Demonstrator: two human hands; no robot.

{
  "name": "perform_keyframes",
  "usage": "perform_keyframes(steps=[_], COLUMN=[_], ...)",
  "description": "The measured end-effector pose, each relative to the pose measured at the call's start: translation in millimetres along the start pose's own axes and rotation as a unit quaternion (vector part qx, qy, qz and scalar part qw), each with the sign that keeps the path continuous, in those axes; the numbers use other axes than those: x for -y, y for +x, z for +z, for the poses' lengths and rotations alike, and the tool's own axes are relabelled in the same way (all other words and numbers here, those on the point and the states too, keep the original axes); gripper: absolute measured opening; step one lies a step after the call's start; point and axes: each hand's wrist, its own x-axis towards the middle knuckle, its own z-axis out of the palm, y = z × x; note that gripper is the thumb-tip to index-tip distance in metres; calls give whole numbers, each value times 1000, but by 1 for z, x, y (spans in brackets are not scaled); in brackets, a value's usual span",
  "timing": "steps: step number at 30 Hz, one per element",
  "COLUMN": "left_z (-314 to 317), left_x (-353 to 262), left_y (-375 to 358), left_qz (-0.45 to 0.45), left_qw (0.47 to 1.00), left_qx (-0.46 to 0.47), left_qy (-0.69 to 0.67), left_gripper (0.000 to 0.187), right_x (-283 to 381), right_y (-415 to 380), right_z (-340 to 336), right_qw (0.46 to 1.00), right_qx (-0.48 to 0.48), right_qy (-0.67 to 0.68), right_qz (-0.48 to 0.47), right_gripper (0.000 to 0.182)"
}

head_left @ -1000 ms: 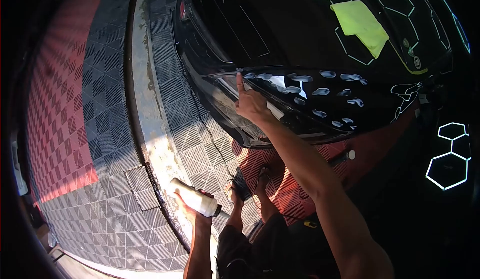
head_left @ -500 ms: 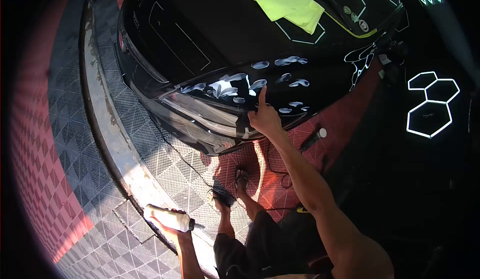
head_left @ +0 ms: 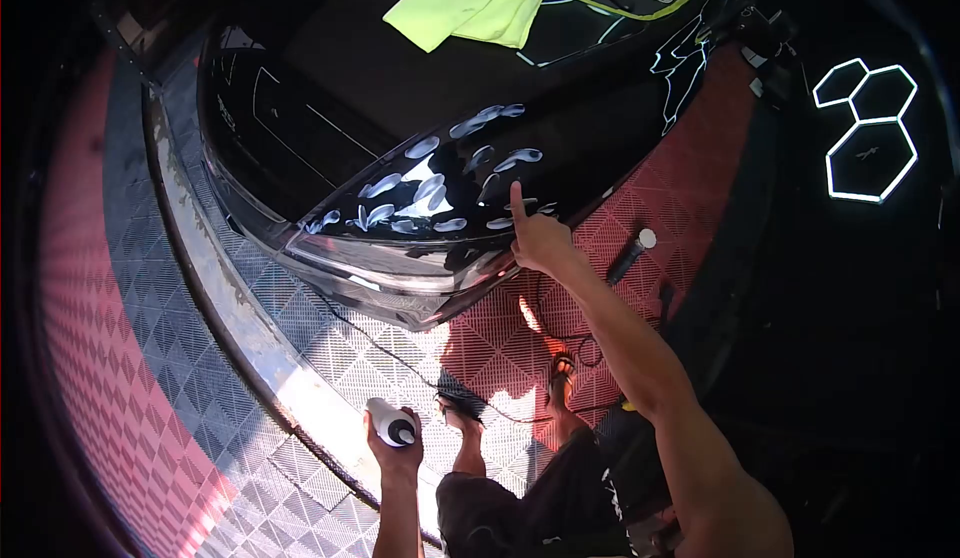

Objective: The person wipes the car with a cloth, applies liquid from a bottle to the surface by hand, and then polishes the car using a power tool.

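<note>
A black car body (head_left: 590,108) fills the upper middle of the view, with several whitish smears (head_left: 430,193) on its glossy corner panel. My right hand (head_left: 543,238) is at the panel's near edge, its index finger stretched out towards the surface beside the smears and the other fingers curled. Whether the fingertip touches the paint is hard to tell. Low on the left, my left hand (head_left: 396,450) is wrapped round a white bottle (head_left: 384,420) with a dark cap facing me. A folded yellow-green cloth (head_left: 467,3) lies on the car above the smears.
A dark tool with a round pale end (head_left: 632,256) lies on the red floor tiles at the right of my right hand. A black cable (head_left: 380,346) runs over the tiles near my feet. A metal floor strip (head_left: 225,303) curves along the left. Hexagonal lights (head_left: 870,158) show at the right.
The view has shifted, and the car and cloth appear further left. My right fingertip is now beside different smears, nearer the right end. My left hand has turned the bottle so its cap faces me.
</note>
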Motion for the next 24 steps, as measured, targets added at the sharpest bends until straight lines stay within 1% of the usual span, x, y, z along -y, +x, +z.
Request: perform_keyframes(steps=[1, 3, 4, 5, 6, 7, 9, 11, 12, 13, 15, 16, 17, 18, 19, 21, 22, 23, 24], left_z=[7, 0, 14, 24, 27, 27, 31, 53, 38, 9, 30, 19, 27, 29, 46, 14, 16, 20, 25], left_x=[13, 35, 52, 70, 91, 112, 156, 211, 233, 248, 299, 327, 348, 365, 386, 423, 438, 451, 464], left_y=[-6, 2, -10, -22, -20, -16, -15, -39, -23, 0, -21, -8, -10, -19, -34, -4, -5, -5, -3], left_qz=[-27, -119, -151, -175, -183, -197, -272, -181, -230, -395, -381, -431, -481, -482, -470, -525, -520, -428, -321], left_qw=[1000, 992, 988, 982, 979, 975, 955, 974, 965, 908, 905, 886, 864, 843, 824, 731, 735, 682, 600], left_qx=[5, 38, 10, 73, 90, 96, 117, 69, 56, 139, 132, 125, 116, 122, 96, 168, 157, 177, 190], left_qy=[11, 15, -24, -13, 0, 33, 12, 117, 115, -25, 140, 116, 92, 206, 300, 402, 406, 566, 707], left_gripper=[47, 52, 52, 49, 47, 57, 51, 44, 37, 36, 36, 41, 46, 49, 56, 68, 68, 64, 60], right_x=[-1, -6, -8, -11, -19, -30, -52, -81, -106, -131, -183, -207, -232, -257, -281, -330, -361, -388, -413], right_y=[-13, -52, -77, -100, -121, -145, -181, -208, -214, -219, -224, -228, -234, -240, -242, -248, -255, -257, -260], right_z=[1, -8, -14, -12, 10, 37, 87, 120, 142, 137, 139, 138, 137, 137, 139, 150, 174, 190, 204], right_qw=[1000, 980, 970, 954, 931, 901, 845, 844, 856, 871, 872, 865, 875, 885, 879, 901, 902, 900, 865], right_qx=[2, 24, 89, 151, 126, 98, 156, 94, 93, 118, 116, 117, 110, 104, 105, 49, 3, -45, -63], right_qy=[15, 97, 144, 188, 244, 297, 387, 422, 421, 423, 433, 443, 435, 427, 436, 430, 432, 433, 489], right_qz=[-7, -170, -172, -176, -242, -300, -334, -319, -284, -222, -196, -202, -180, -157, -163, -23, -1, 23, 91], right_gripper=[79, 77, 76, 76, 77, 78, 86, 93, 98, 99, 100, 100, 100, 99, 99, 100, 98, 97, 95])
